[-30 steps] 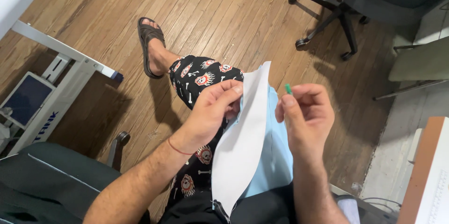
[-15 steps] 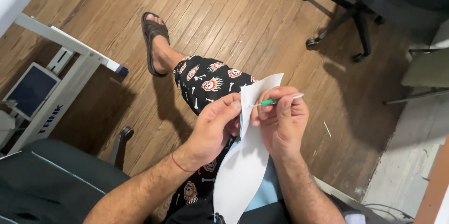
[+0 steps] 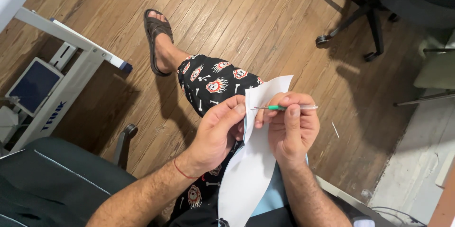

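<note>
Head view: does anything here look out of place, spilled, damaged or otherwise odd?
Little stands out. One small pale sliver lies loose on the brown wooden plank floor, right of the hands. The left hand pinches the white fabric piece; the right hand holds a green-handled seam ripper at its edge. No tear is visible.

Bare forearms, thin red string bracelet [image 3: 182, 171] on left wrist, black skull-print trousers [image 3: 208, 84], brown sandal [image 3: 156, 37]

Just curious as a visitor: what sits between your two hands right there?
In the head view, the upper edge of the white fabric piece stands between left hand and right hand.
</note>
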